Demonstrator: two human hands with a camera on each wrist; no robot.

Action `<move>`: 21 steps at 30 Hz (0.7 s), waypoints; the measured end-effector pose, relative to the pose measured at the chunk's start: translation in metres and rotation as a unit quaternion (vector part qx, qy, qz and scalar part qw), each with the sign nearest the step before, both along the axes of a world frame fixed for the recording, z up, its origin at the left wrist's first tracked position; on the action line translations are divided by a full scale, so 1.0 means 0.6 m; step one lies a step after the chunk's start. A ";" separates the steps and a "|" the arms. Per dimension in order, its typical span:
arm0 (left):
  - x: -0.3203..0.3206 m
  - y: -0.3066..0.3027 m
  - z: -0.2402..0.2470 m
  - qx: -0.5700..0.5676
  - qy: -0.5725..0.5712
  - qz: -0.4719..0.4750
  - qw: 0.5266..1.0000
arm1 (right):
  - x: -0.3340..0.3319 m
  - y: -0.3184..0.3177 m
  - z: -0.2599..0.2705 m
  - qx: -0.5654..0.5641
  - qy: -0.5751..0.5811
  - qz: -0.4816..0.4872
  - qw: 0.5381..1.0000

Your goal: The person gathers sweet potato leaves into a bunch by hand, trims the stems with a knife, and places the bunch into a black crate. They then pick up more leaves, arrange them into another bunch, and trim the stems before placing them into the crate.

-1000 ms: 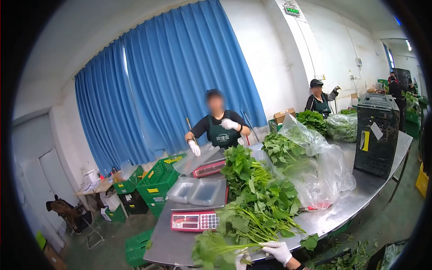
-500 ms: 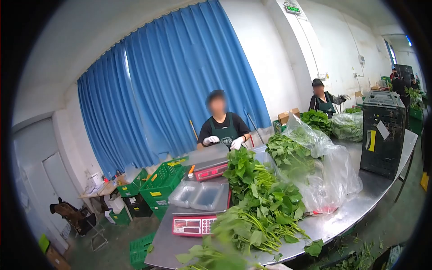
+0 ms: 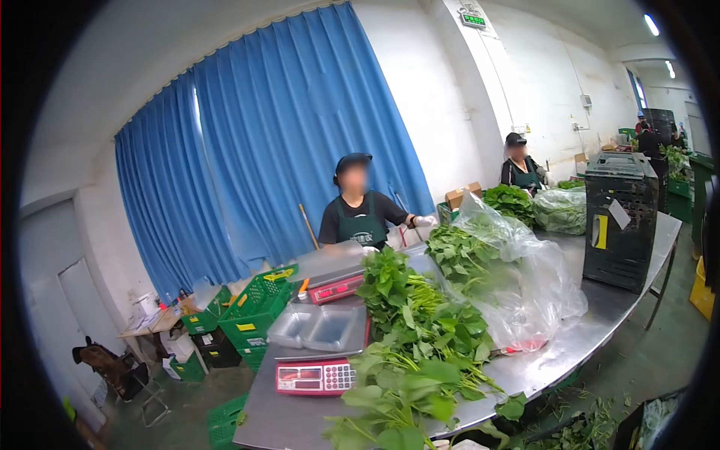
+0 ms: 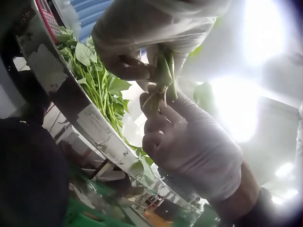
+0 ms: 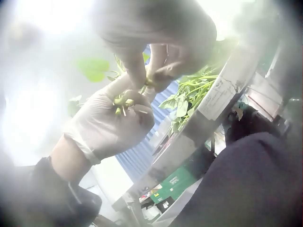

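Observation:
Both hands wear white gloves and meet at the table's near edge. My left hand (image 5: 111, 123) grips a bunch of leafy green stems (image 5: 124, 102), whose cut ends poke out of the fist in the right wrist view. Close against it, my right hand (image 4: 194, 146) pinches at a stem (image 4: 163, 92) between thumb and fingers. In the head view only a bit of glove shows at the bottom edge, under the leaves of the bunch (image 3: 405, 412). A large pile of the same greens (image 3: 442, 330) lies on the metal table just beyond.
A red-and-white scale (image 3: 315, 377) bears clear plastic trays (image 3: 334, 328); a second scale (image 3: 336, 289) stands behind. Right of the pile are a clear plastic bag (image 3: 536, 300) and a black crate (image 3: 622, 225). A person (image 3: 364, 221) stands across the table. Green crates (image 3: 255, 315) are at left.
The hands have dropped to the bottom edge of the head view, and the bunch's leaves have swung over the near pile. The person opposite has turned and reaches an arm to the right.

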State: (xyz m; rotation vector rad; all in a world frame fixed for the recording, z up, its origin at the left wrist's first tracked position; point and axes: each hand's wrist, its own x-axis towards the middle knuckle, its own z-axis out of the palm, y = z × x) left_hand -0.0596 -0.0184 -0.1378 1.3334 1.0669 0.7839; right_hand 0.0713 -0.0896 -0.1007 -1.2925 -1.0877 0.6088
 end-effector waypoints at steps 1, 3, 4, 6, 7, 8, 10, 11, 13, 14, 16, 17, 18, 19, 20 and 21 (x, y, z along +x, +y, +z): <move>0.007 -0.011 0.019 -0.006 0.001 -0.006 1.000 | 0.000 -0.002 -0.006 0.005 0.014 -0.019 1.000; 0.030 -0.032 0.066 -0.061 -0.113 0.069 0.989 | -0.003 -0.009 -0.006 0.030 0.044 -0.040 0.998; 0.040 -0.038 0.075 -0.042 -0.161 0.079 0.983 | -0.006 -0.013 0.006 0.039 0.061 -0.046 0.996; 0.045 -0.037 0.083 -0.036 -0.179 0.062 0.981 | -0.008 -0.028 0.016 0.068 0.103 -0.076 0.989; 0.038 -0.029 0.093 -0.039 -0.230 0.070 0.970 | -0.007 -0.027 0.004 0.092 0.107 -0.111 0.984; 0.026 -0.017 0.103 -0.045 -0.279 0.082 0.956 | 0.008 -0.031 -0.002 0.099 0.115 -0.182 0.971; -0.008 0.018 0.113 -0.050 -0.315 0.135 0.938 | 0.055 -0.050 0.011 0.125 0.185 -0.293 0.930; -0.028 0.034 0.112 -0.047 -0.301 0.175 0.936 | 0.080 -0.066 0.027 0.102 0.174 -0.352 0.914; -0.036 0.041 0.112 -0.004 -0.323 0.184 0.928 | 0.126 -0.070 0.012 0.178 0.360 -0.419 0.814; -0.040 0.038 0.095 -0.017 -0.319 0.198 0.927 | 0.126 -0.063 -0.004 0.135 0.390 -0.379 0.828; -0.042 0.044 0.075 -0.047 -0.435 0.027 0.899 | 0.107 -0.045 0.001 0.032 0.302 -0.245 0.921; -0.036 0.045 0.078 -0.047 -0.437 0.030 0.898 | 0.090 -0.030 0.017 -0.030 0.175 -0.144 0.974; -0.031 0.042 0.082 -0.052 -0.403 0.028 0.913 | 0.093 0.002 0.012 0.044 -0.035 -0.122 0.991; -0.031 0.037 0.086 -0.059 -0.367 0.027 0.928 | 0.094 0.037 0.011 0.114 -0.240 -0.093 0.960; -0.033 0.037 0.089 -0.064 -0.352 0.022 0.934 | 0.095 0.068 0.024 0.116 -0.330 -0.119 0.929; -0.036 0.038 0.088 -0.064 -0.352 0.026 0.933 | 0.096 0.102 0.046 0.119 -0.417 -0.142 0.890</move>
